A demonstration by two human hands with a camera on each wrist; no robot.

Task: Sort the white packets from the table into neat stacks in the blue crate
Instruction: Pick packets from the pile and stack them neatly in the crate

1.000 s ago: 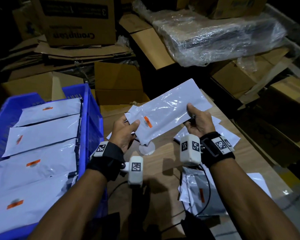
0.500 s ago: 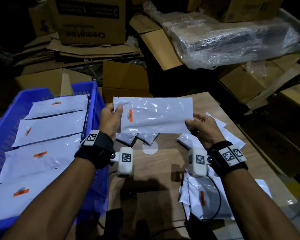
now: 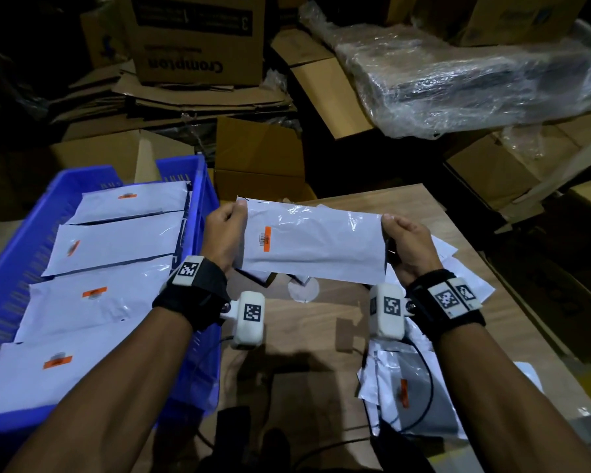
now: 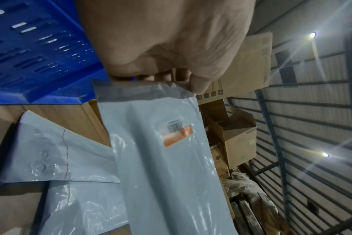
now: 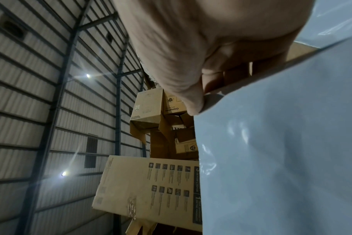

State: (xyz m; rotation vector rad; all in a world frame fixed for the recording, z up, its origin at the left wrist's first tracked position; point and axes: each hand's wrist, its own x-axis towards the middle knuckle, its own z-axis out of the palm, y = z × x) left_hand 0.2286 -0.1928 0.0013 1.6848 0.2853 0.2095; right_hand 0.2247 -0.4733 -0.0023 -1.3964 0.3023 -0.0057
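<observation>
White plastic, the packet [image 3: 313, 242] hangs stretched above the wooden table [image 3: 321, 336], just right of the blue crate [image 3: 203, 186]. Left hand [image 3: 224, 233] pinches its left end, right hand [image 3: 408, 245] its right end. More packets [image 3: 116, 235] lie stacked inside the crate.

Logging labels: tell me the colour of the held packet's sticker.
Orange, with a barcode; the sticker shows best in the head view.
</observation>
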